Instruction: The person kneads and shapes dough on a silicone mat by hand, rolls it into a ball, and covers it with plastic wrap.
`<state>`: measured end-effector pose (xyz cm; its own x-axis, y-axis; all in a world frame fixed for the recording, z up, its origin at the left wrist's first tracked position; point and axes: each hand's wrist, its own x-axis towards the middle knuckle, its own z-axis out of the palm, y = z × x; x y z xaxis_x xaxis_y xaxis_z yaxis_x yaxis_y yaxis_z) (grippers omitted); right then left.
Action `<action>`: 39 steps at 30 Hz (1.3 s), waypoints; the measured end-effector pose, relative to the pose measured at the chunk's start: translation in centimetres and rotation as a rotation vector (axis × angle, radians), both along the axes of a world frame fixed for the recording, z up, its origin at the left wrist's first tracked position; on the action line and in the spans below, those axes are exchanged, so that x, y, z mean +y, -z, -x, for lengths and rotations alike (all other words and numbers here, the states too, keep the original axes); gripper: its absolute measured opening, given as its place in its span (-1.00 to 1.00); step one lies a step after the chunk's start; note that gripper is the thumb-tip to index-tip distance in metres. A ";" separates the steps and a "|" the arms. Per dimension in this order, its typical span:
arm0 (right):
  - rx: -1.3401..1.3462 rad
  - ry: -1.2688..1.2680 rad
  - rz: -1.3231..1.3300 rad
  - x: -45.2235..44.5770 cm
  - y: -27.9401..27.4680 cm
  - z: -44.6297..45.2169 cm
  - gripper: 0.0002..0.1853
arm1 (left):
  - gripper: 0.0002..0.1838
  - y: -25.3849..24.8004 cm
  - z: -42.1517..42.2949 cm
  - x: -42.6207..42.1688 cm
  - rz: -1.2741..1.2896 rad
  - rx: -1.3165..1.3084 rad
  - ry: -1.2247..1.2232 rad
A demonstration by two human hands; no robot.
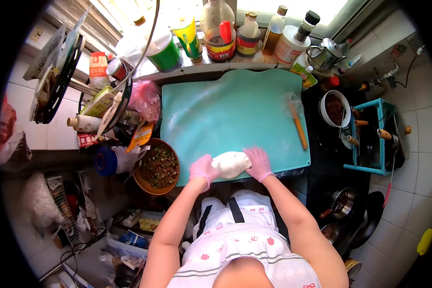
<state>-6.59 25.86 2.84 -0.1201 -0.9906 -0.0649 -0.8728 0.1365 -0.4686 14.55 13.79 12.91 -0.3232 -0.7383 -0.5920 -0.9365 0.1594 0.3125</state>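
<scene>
A smooth white lump of dough [231,165] lies at the near edge of a turquoise mat [225,115]. My left hand [204,169], in a pink glove, grips the dough's left end with its fingers curled. On the other end, my right hand [258,163], gloved the same way, is closed around the dough's right side. Both hands hide the parts of the dough they hold. Toward the mat's right side lies a wooden rolling pin [299,126], with a crumpled clear plastic bag [294,104] at its upper end.
A brown bowl of chopped filling [161,168] stands left of the mat. Several bottles [248,34] line the windowsill behind it. At the right are a white bowl of dark red food [335,109], a turquoise rack [382,139] and a small pot [343,201].
</scene>
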 end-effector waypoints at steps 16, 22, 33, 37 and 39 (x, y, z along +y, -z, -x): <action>-0.416 0.244 -0.799 -1.5 0.8 2.0 -0.42 | -0.48 11.3 9.2 -17.2 -0.219 0.335 -0.183; -0.535 0.535 -0.258 -8.1 -0.8 6.7 -0.50 | -0.46 22.1 10.4 -16.7 0.226 0.536 -0.038; -1.433 0.781 -0.017 -16.3 -0.3 6.7 -0.39 | -0.65 7.4 15.8 -13.8 -0.273 0.837 -0.066; -0.671 0.570 0.214 -11.5 0.2 1.1 -0.50 | -0.71 9.7 13.2 -6.7 0.566 0.710 0.331; -0.364 0.517 0.448 -10.5 2.7 -1.4 -0.59 | -0.73 10.7 11.9 -4.9 0.678 0.838 0.231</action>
<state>-5.19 15.32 0.18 -0.6226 -0.7552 0.2048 -0.5298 0.2142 -0.8206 2.69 8.86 2.18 -0.6049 -0.6973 0.3846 -0.3943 0.6819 0.6161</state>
